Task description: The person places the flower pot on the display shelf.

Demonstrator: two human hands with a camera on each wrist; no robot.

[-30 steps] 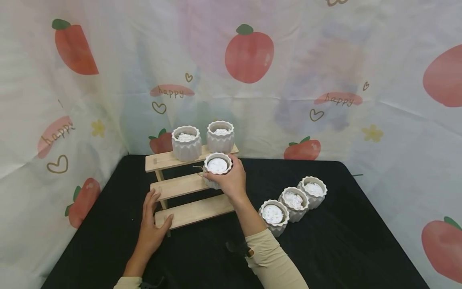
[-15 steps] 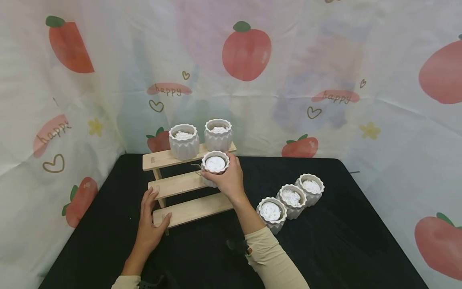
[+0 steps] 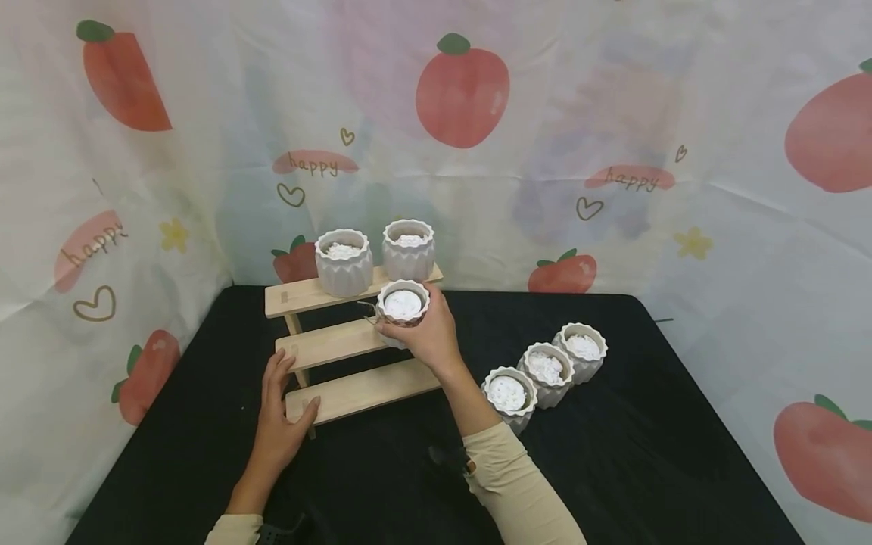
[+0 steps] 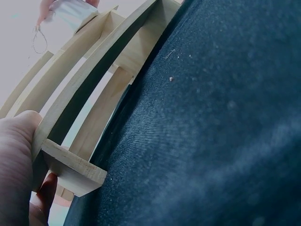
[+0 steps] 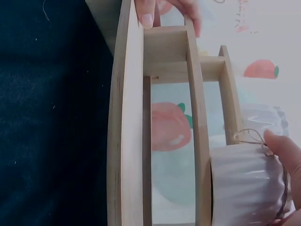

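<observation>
My right hand (image 3: 436,333) grips a white scalloped pot (image 3: 402,304) with white filling, over the right part of a three-tier wooden stand's (image 3: 361,390) middle shelf. Twine (image 5: 249,135) is tied around this pot, and in the right wrist view its base meets the shelf. My left hand (image 3: 279,428) holds the stand's left end, thumb on the lowest shelf and fingers by the middle one. In the left wrist view a finger (image 4: 46,190) shows beneath the shelf. Two similar pots, one on the left (image 3: 344,261) and one on the right (image 3: 409,250), stand upright on the top shelf.
To the right of the stand, three more white pots stand in a slanting row on the black-covered table (image 3: 627,454): a near one (image 3: 507,395), a middle one (image 3: 547,371) and a far one (image 3: 582,350). A fruit-patterned cloth (image 3: 518,212) hangs behind and at the sides.
The head view has shifted a little, so everything sits slightly higher and further left. Both hands keep their hold, and the pot stays at the middle shelf.
</observation>
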